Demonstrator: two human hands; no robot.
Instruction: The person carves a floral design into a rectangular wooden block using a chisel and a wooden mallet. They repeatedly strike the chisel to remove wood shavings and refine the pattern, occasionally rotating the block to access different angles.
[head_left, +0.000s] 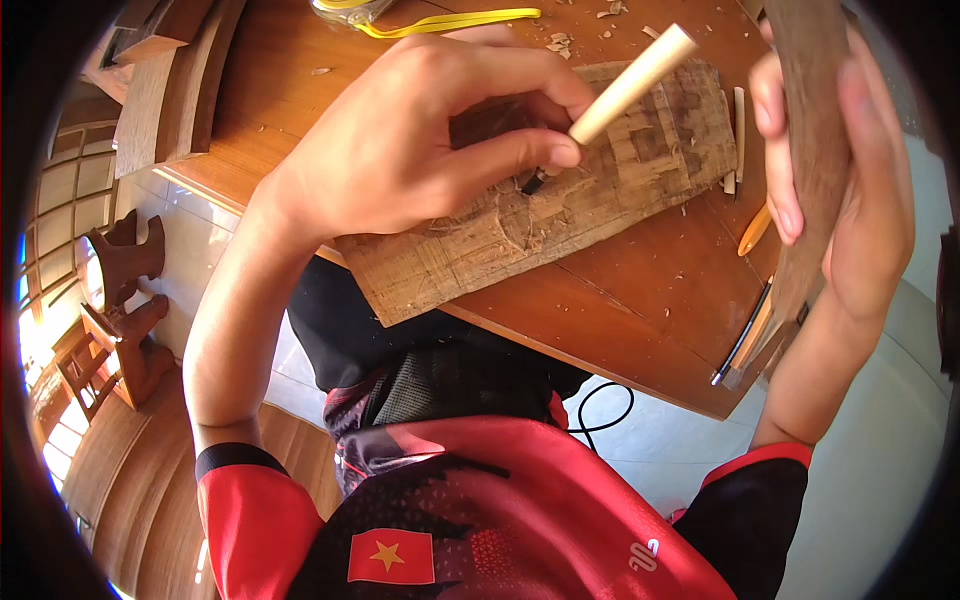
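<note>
My left hand [400, 140] is closed around a chisel [635, 85] low on its pale, round wooden handle. The tool leans, with its handle end up to the right and its dark blade down at the surface of a rough brown board [450, 260]. Carved marks and splinters cover that board, which lies slanted across the table edge. Raised at the right, my right hand [870, 200] wraps round a long dark wooden bar [815, 130], held apart from the chisel. The bar's top end runs out of the picture.
The brown table [640, 320] carries wood chips, thin sticks [739, 130], an orange-handled tool [755, 230] and a slim black rod [740, 335]. A yellow strap [460, 20] lies at the back. Wood pieces [180, 90] stack at far left; a black cable [605, 415] hangs below.
</note>
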